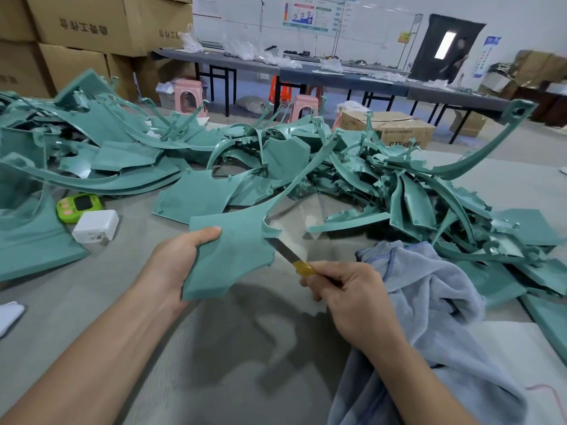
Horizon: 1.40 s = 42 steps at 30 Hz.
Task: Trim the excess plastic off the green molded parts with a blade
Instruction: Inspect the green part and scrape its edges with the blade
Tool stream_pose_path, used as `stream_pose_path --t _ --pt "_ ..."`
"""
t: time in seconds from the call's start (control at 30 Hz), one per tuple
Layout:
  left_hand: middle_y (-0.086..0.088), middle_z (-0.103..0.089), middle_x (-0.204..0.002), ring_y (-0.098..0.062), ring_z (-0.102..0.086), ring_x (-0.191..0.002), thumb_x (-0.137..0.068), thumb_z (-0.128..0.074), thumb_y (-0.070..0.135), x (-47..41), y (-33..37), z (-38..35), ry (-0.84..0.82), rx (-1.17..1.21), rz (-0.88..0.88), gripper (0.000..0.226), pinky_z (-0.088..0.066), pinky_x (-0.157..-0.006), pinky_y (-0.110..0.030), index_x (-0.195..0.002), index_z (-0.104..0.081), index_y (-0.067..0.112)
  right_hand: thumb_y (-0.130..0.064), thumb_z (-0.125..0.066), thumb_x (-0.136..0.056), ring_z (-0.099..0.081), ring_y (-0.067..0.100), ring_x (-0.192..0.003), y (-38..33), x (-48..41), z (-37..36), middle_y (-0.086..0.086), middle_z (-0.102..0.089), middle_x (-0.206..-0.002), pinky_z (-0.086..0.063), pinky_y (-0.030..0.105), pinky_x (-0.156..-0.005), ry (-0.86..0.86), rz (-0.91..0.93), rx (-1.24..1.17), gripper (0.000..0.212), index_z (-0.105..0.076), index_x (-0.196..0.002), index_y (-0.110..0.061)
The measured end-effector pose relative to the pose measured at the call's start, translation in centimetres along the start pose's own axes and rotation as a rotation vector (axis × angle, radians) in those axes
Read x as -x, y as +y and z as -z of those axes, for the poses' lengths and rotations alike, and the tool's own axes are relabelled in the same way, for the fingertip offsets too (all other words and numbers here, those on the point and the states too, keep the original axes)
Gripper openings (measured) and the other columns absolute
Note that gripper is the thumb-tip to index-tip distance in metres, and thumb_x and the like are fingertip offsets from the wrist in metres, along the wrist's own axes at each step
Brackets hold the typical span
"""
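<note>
Left hand (179, 265) grips a flat, matte green molded part (228, 250) with a long curved arm, while right hand (346, 299) clasps a yellow-handled blade (283, 247) at its edge; beyond, a heap of like parts (383, 185) covers the table (245, 332)

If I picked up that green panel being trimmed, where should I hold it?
Probably by its broad flat left edge, coming from the left, as the left hand holds the green panel: that keeps your grip away from the blade at its right edge.
</note>
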<state>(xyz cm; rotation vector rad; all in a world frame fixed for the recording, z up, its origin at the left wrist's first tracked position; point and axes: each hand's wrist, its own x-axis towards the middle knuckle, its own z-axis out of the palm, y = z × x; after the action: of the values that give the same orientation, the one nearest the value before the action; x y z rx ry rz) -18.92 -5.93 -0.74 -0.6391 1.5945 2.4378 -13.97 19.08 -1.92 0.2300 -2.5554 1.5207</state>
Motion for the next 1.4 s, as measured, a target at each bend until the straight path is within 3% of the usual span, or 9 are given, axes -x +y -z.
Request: stream_pose_path --t 0.13,0.27,0.47,0.6,0.77,0.9,1.03,1.17,1.4 --pt "-0.017 -0.077 -0.103 -0.034 -0.074 -0.085 -0.086 -0.072 0.02 -0.3 0.2 0.4 0.001 0.004 0.002 0.033 -0.062 -0.059 -0.038 -0.115 -0.072 0.005 -0.019 -0.075 -0.093 -0.068 -0.002 -0.072 0.1 0.1 -0.2 -0.023 -0.075 -0.079 -0.048 0.009 -0.064 -0.07 0.013 0.048 0.017 -0.083 -0.098 -0.032" --pt "-0.016 -0.078 -0.099 -0.03 -0.075 -0.071 -0.083 -0.075 0.022 -0.2 -0.2 0.2 -0.024 -0.072 0.012 0.032 -0.056 -0.049 -0.033 -0.111 -0.074 0.005 -0.019 -0.073 -0.093 -0.066 0.01 -0.07 0.3 -0.4 0.2 -0.011 -0.076 -0.079 -0.057 0.024 -0.066 -0.023 0.038 -0.013 0.022 -0.08 -0.096 -0.039" --pt "-0.017 -0.078 -0.094 -0.029 -0.073 -0.06 -0.084 -0.075 0.023 -0.2 -0.3 -0.1 -0.038 -0.103 0.038 0.03 -0.054 -0.044 -0.033 -0.107 -0.074 0.005 -0.017 -0.073 -0.091 -0.054 0.003 -0.053 0.8 -1.1 0.5 -0.008 -0.071 -0.064 -0.045 0.02 -0.055 0.091 -0.058 -0.024 0.02 -0.08 -0.082 -0.034" --pt "-0.017 -0.078 -0.095 -0.028 -0.074 -0.061 -0.084 -0.075 0.023 -0.1 -0.2 0.1 -0.033 -0.117 0.025 0.031 -0.054 -0.045 -0.031 -0.108 -0.074 0.004 -0.018 -0.072 -0.092 -0.049 0.01 -0.055 0.5 -0.8 0.7 0.009 -0.065 -0.064 -0.042 0.03 -0.054 -0.07 -0.02 -0.075 0.017 -0.079 -0.08 -0.028" --pt "-0.016 -0.078 -0.09 -0.028 -0.072 -0.058 -0.083 -0.076 0.023 0.0 -0.1 0.1 -0.016 -0.136 0.014 0.028 -0.053 -0.044 -0.031 -0.104 -0.075 0.005 -0.015 -0.072 -0.092 -0.045 0.006 -0.047 0.9 -1.3 1.0 -0.006 -0.06 -0.052 -0.038 0.022 -0.048 0.081 -0.014 -0.039 0.021 -0.079 -0.076 -0.027" --pt "-0.016 -0.078 -0.089 -0.028 -0.072 -0.057 -0.082 -0.077 0.024 0.1 -0.3 -0.1 -0.014 -0.166 0.006 0.027 -0.054 -0.045 -0.031 -0.102 -0.075 0.005 -0.015 -0.071 -0.093 -0.046 0.007 -0.048 0.6 -0.8 1.0 -0.003 -0.057 -0.053 -0.038 0.023 -0.049 -0.096 0.016 -0.054 0.02 -0.077 -0.076 -0.024" --pt "-0.016 -0.077 -0.085 -0.029 -0.071 -0.055 -0.083 -0.076 0.022 0.1 -0.2 -0.1 -0.016 -0.146 0.003 0.027 -0.053 -0.042 -0.033 -0.103 -0.074 0.005 -0.014 -0.072 -0.092 -0.044 0.007 -0.047 0.7 -1.2 1.0 -0.003 -0.056 -0.05 -0.036 0.021 -0.047 0.051 -0.025 -0.03 0.021 -0.077 -0.074 -0.023" --pt "-0.017 -0.077 -0.087 -0.029 -0.071 -0.055 -0.084 -0.075 0.022 0.3 -0.2 -0.2 -0.029 -0.159 0.02 0.026 -0.053 -0.042 -0.034 -0.103 -0.074 0.004 -0.016 -0.072 -0.093 -0.042 0.008 -0.046 0.3 -0.6 1.1 0.001 -0.053 -0.051 -0.036 0.024 -0.047 -0.104 0.037 -0.046 0.022 -0.076 -0.073 -0.024" --pt "-0.017 -0.078 -0.093 -0.03 -0.074 -0.063 -0.085 -0.073 0.021 0.4 -0.3 -0.3 -0.009 -0.088 -0.024 0.025 -0.056 -0.048 -0.036 -0.104 -0.075 0.005 -0.01 -0.071 -0.093 -0.046 0.008 -0.048 0.6 -1.1 1.3 -0.008 -0.065 -0.057 -0.038 0.022 -0.05 0.072 0.017 -0.117 0.025 -0.078 -0.078 -0.028"
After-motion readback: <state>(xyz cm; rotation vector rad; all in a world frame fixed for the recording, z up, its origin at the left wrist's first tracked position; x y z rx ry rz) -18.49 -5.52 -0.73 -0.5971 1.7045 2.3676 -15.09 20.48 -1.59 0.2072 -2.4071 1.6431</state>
